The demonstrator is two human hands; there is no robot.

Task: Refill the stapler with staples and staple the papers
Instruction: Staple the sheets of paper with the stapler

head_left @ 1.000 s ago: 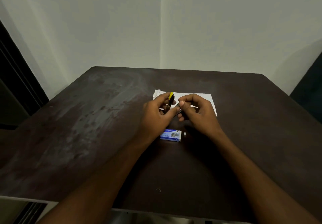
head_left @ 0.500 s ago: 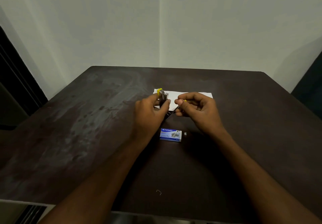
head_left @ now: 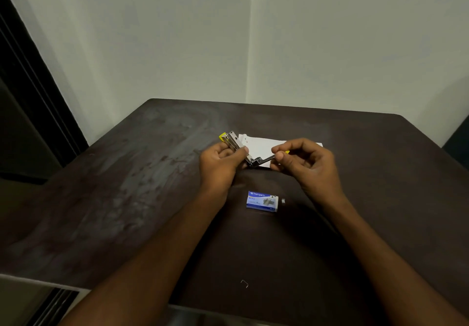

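My left thumb and fingers are pinched around the metal body of the stapler (head_left: 237, 145), and my right thumb and forefinger are pinched on its other half, the part ending in a yellow tip beside my forefinger. The stapler is swung wide open between the two grips, hinged at the low point just above the tabletop, its yellow-capped end sticking up past my left hand (head_left: 220, 167). My right hand (head_left: 308, 164) has its remaining fingers curled loosely into the palm. I cannot tell whether any staples sit in the open channel.

Directly behind the stapler and both hands lie the white papers (head_left: 258, 145), flat on the dark brown table (head_left: 127, 198). Nearer to me, between my forearms, a blue and white staple box (head_left: 262, 201) lies flat, with a small strip of staples (head_left: 283, 201) just beside its right end, apart from it. A single loose staple (head_left: 245, 283) lies well apart, close to the near edge of the table. Pale walls meet in a corner beyond the far edge.
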